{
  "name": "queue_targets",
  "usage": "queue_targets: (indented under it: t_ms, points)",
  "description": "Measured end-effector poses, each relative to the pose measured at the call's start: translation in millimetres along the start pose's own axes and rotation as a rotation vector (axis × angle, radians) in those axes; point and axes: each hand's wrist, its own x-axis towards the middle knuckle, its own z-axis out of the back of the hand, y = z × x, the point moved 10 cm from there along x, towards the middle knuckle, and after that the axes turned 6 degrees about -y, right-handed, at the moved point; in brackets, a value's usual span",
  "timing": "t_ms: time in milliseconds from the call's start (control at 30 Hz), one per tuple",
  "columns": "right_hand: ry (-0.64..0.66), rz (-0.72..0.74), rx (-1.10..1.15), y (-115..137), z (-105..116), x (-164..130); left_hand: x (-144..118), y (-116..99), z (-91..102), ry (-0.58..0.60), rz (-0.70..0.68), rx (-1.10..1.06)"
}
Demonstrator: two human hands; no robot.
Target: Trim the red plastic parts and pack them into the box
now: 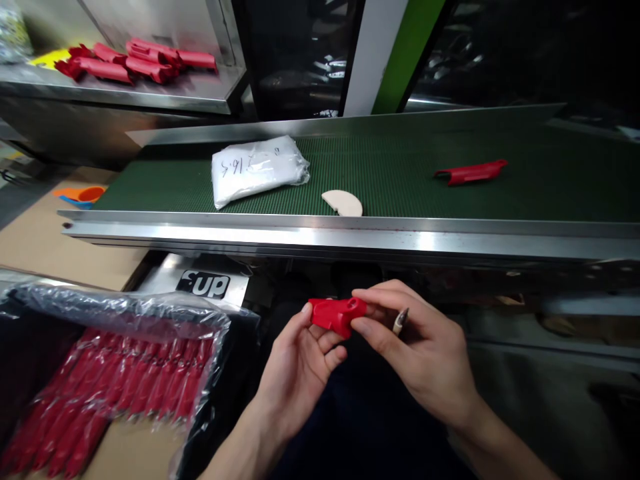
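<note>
A factory packing line, by every sign; a green conveyor belt [400,173] with a steel rail runs across at twelve o'clock, carrying a lone red plastic part [470,172] at two o'clock; identical red parts fill a plastic-lined box [100,387] at eight o'clock; more lie heaped on a steel shelf [135,93] at eleven o'clock.

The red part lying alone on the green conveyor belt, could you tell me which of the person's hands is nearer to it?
Right. The right hand sits below and left of the lone red part; the left hand is farther left. Both hold another red piece.
</note>
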Motion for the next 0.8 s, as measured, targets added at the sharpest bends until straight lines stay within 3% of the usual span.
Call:
queue_targets:
  t_ms: [200, 367, 600, 800]
  points:
    - [-0.016, -0.027, -0.023, -4.6, 1.7, 1.5, 1.8, 11.7, 7.0, -0.013, 0.036, 0.012]
    - [-0.052, -0.103, -0.034, -14.5, 10.2, 2.3, 0.7, 8.1, 5.7, -0.026, 0.017, 0.012]
    - [-0.11, -0.289, 0.122, -55.8, 25.2, -8.8, -9.4, -6.5, -13.0, 0.137, -0.067, 0.029]
    - [-0.153, -0.429, 0.258, -81.6, 30.9, -24.8, -15.1, -7.1, -17.3, 0.155, -0.114, 0.126]
